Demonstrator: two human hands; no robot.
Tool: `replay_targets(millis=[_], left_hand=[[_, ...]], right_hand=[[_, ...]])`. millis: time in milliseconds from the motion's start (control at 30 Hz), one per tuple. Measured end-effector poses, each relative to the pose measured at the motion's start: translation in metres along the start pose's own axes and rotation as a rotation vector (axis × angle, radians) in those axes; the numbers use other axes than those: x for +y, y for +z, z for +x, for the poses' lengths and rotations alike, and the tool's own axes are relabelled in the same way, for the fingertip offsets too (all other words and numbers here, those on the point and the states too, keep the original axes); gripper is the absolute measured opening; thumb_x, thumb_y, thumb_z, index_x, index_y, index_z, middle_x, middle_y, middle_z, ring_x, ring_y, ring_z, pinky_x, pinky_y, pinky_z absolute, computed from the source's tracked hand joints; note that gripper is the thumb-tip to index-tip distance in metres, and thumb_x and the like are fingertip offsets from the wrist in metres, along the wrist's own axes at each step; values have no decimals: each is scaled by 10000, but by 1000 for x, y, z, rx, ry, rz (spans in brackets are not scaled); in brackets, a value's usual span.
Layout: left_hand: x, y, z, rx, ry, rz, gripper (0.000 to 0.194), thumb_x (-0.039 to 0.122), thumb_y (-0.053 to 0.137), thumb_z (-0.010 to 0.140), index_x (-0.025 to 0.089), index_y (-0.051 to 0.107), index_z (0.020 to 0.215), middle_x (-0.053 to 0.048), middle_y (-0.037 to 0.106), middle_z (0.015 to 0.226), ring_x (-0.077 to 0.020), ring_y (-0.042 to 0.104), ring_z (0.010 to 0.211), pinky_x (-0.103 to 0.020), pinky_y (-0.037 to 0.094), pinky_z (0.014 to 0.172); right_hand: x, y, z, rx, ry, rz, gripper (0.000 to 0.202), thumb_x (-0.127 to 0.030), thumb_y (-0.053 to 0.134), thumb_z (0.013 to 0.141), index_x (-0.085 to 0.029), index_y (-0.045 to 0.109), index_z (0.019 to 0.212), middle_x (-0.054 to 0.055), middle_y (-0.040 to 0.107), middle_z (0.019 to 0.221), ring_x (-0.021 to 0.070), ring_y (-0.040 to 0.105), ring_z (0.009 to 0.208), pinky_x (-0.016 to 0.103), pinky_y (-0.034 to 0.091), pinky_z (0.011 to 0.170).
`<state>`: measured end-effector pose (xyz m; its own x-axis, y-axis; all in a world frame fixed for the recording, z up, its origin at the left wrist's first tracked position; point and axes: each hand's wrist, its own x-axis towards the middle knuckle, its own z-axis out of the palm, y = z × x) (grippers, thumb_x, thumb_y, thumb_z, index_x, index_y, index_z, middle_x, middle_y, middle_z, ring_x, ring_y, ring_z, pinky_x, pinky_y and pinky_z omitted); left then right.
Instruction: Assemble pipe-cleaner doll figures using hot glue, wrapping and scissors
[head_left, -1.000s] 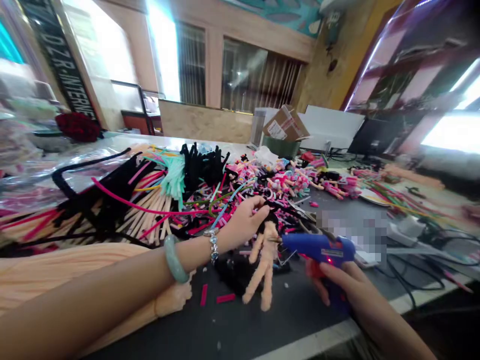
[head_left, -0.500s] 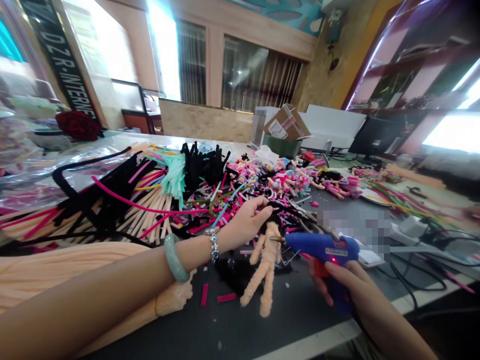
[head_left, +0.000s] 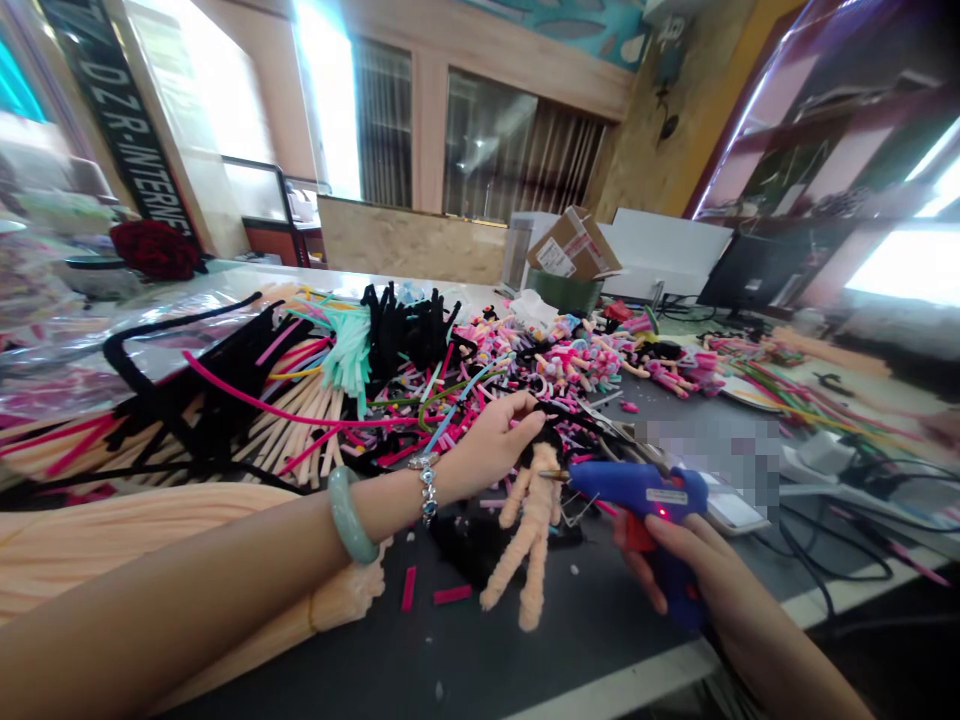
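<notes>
My left hand (head_left: pixel 504 428) is closed on the dark head end of a peach pipe-cleaner doll (head_left: pixel 534 530), whose arms and legs hang down over the table. The fingertips behind the black head are partly hidden. In my right hand (head_left: pixel 690 560) is a blue hot glue gun (head_left: pixel 626 485) with a red trigger and a lit red light. Its metal nozzle lies at the doll's upper body; whether it touches I cannot tell. Two short dark-pink pipe-cleaner pieces (head_left: pixel 452 595) lie on the table below the left wrist, near some black fuzzy material (head_left: pixel 469 550).
A bundle of peach pipe cleaners (head_left: pixel 255 540) lies under my left forearm. Behind are mint pipe cleaners (head_left: pixel 351 345), black ones (head_left: pixel 405 335) and a heap of small pink pieces (head_left: pixel 570 360). Cables (head_left: pixel 840 550) and a white plug (head_left: pixel 825 455) lie at the right. A cardboard box (head_left: pixel 577 245) stands at the back.
The glue gun has shifted very slightly to the left, its nozzle still at the doll's upper body. My left hand and the doll have hardly moved.
</notes>
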<state>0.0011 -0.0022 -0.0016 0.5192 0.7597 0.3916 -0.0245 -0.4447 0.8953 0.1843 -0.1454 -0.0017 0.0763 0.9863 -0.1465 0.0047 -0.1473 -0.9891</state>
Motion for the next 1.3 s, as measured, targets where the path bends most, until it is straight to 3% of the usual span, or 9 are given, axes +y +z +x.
replay_targets(millis=[333, 1300], left_hand=[[0, 0, 0, 26, 0, 5, 218, 309, 450, 879, 164, 420, 719, 44, 339, 660, -86, 313, 611, -234, 296, 582], [4, -1, 0, 47, -29, 12, 242, 319, 442, 879, 169, 391, 697, 43, 332, 658, -89, 305, 608, -233, 281, 566]], right_hand=[[-1, 1, 0, -2, 22, 3, 426, -549, 645, 725, -125, 636, 757, -6, 515, 510, 85, 447, 452, 190, 356, 417], [7, -5, 6, -83, 6, 36, 388, -524, 596, 781, -136, 612, 769, -16, 494, 490, 86, 437, 428, 196, 326, 416]])
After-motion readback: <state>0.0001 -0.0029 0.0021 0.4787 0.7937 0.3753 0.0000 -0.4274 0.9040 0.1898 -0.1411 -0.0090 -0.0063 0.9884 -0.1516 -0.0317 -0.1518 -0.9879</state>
